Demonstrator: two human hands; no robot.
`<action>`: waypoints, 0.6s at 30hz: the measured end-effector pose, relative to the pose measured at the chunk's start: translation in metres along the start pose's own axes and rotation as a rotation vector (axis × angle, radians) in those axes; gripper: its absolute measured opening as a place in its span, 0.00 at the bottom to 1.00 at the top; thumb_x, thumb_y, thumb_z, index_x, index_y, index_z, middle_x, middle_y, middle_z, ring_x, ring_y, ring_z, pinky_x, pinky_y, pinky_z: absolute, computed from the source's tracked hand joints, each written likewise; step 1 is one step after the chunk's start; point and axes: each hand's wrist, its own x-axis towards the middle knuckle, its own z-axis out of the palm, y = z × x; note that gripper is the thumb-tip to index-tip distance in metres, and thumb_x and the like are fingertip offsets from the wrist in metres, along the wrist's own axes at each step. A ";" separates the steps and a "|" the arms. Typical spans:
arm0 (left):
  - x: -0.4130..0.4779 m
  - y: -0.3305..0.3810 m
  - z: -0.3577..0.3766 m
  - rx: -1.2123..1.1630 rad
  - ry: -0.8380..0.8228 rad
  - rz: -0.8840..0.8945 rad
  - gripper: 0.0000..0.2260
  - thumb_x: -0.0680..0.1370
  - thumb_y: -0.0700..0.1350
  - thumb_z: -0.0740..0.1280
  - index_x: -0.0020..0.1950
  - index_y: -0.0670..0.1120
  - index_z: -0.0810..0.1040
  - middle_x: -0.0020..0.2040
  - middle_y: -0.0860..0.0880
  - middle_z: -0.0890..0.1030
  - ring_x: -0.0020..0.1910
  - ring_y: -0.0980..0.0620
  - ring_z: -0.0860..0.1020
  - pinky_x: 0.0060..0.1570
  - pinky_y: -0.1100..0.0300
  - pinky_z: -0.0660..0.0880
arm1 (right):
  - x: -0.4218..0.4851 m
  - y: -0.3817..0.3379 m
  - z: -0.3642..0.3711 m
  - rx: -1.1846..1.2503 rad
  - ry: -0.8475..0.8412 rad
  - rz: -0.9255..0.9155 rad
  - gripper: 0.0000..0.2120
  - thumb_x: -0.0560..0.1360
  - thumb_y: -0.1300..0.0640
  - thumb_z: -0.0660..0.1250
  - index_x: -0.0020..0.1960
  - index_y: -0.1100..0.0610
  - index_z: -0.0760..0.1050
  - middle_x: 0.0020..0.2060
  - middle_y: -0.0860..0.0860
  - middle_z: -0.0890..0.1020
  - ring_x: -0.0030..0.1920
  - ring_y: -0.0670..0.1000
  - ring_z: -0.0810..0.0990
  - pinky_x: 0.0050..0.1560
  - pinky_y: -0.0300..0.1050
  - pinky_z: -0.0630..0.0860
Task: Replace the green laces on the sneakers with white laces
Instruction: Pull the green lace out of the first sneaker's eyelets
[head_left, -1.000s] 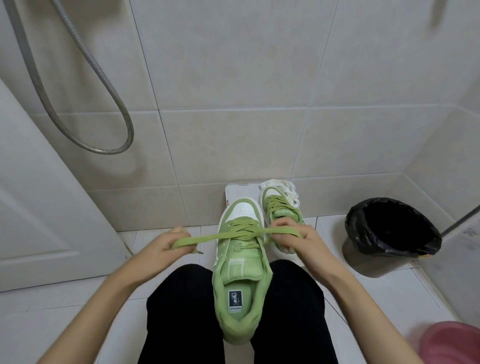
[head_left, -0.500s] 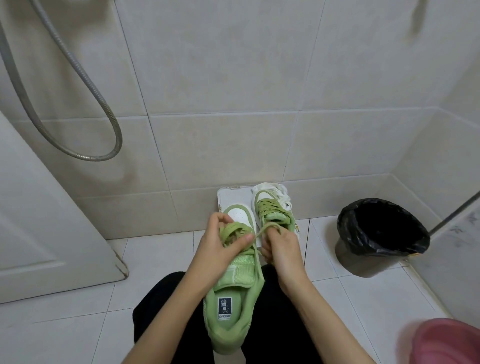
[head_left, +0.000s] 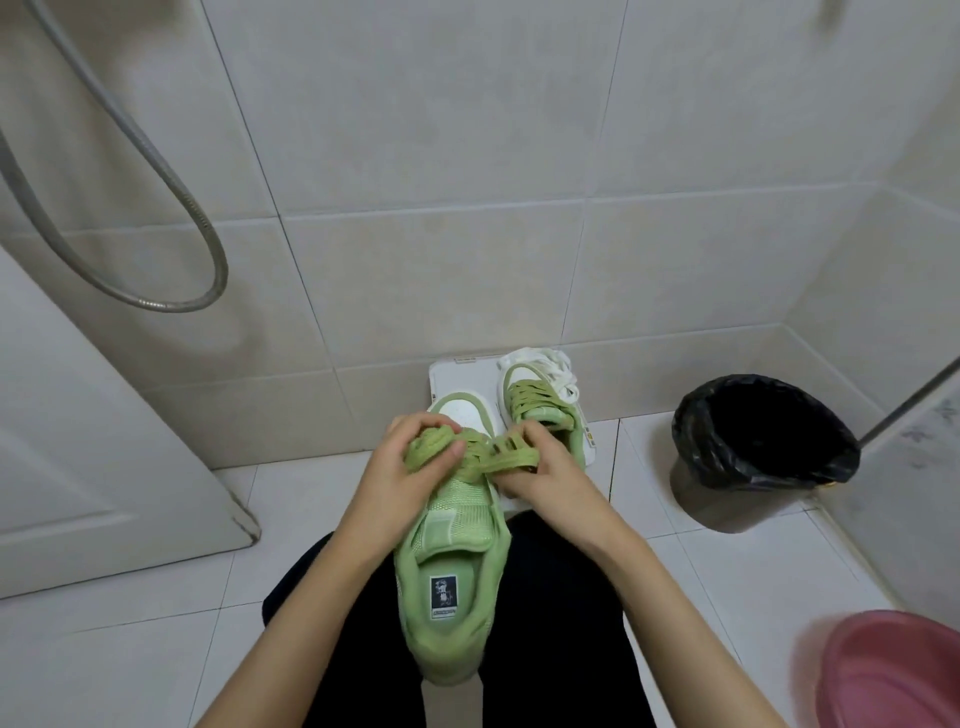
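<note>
The green lace is gathered into loops over the front of the near sneaker, which lies heel toward the person, wedged between the dark-trousered thighs. The left hand grips a thick bunch of it. The right hand pinches several folded strands just beside that bunch. Both hands are closed on lace, and some of it looks threaded through the lower eyelets.

The likeliest trouble is a snag. Pulling the whole bunch at once could jam a fold or the lace tip in an eyelet and knot the loops. A hard tug could also drag the sneaker out from between the legs, since neither hand holds the shoe itself.

The second sneaker, fully laced in green, stands on a white board on the floor. The white laces are heaped behind it against the wall. Reaching them means leaning forward, which may tip the near shoe. A black-lined bin stands well apart to the right.
</note>
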 end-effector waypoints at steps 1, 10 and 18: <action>0.000 0.002 -0.007 -0.027 0.034 -0.045 0.02 0.75 0.44 0.69 0.46 0.52 0.78 0.48 0.45 0.79 0.41 0.56 0.78 0.45 0.62 0.73 | -0.004 -0.003 0.003 -0.014 0.039 -0.011 0.12 0.71 0.63 0.71 0.45 0.53 0.68 0.37 0.44 0.76 0.39 0.44 0.72 0.43 0.39 0.69; -0.038 0.044 -0.063 0.097 -0.707 -0.196 0.19 0.69 0.64 0.71 0.57 0.59 0.80 0.53 0.54 0.84 0.52 0.60 0.80 0.48 0.72 0.73 | -0.072 -0.034 -0.008 -0.164 -0.458 -0.058 0.14 0.74 0.41 0.64 0.57 0.44 0.79 0.50 0.44 0.84 0.49 0.43 0.82 0.48 0.32 0.74; 0.008 0.021 -0.052 0.200 0.065 -0.196 0.02 0.76 0.43 0.69 0.45 0.49 0.80 0.43 0.51 0.82 0.43 0.52 0.78 0.39 0.67 0.71 | 0.001 -0.017 0.009 -0.257 0.204 -0.024 0.09 0.79 0.53 0.64 0.44 0.57 0.78 0.38 0.50 0.83 0.38 0.49 0.80 0.39 0.40 0.72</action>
